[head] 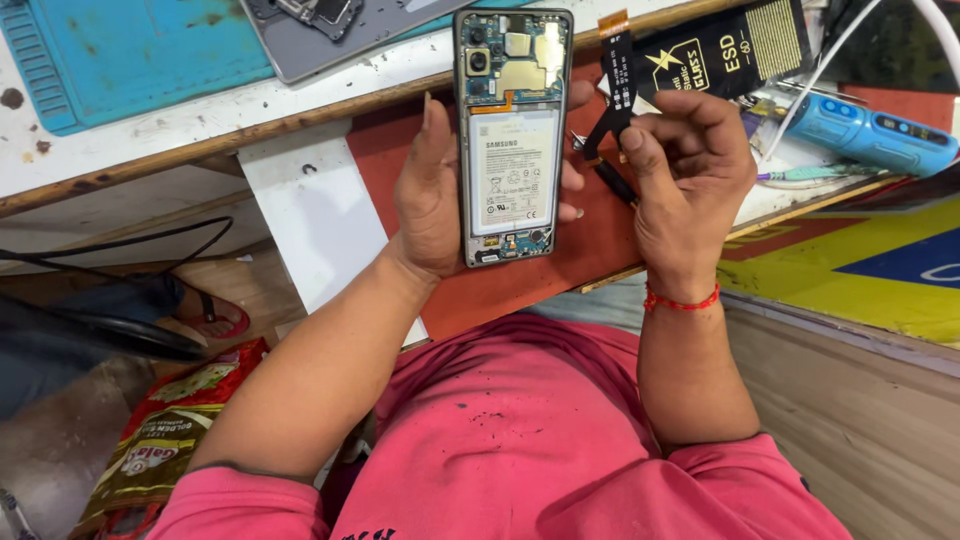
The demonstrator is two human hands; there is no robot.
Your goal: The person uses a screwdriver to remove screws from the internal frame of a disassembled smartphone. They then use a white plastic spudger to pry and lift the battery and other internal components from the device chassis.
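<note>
So there's a white workbench (300, 190) with a teal mat (130, 50) at its far left corner. Just in front of the bench, the left hand (435, 190) is cupped around an opened phone (512, 135), back off, battery showing. Right of the phone, the right hand (690, 165) pinches a black flex cable (618, 85), blue tool (870, 135) further right

Bench: white worktop (150, 140), scuffed, wooden edge | Mat: teal work mat (120, 50) at far left | Right: plywood panel (860, 430) beneath yellow-blue board (880, 260) | Floor: brown, dim, printed bag (160, 440) lying at lower left
</note>
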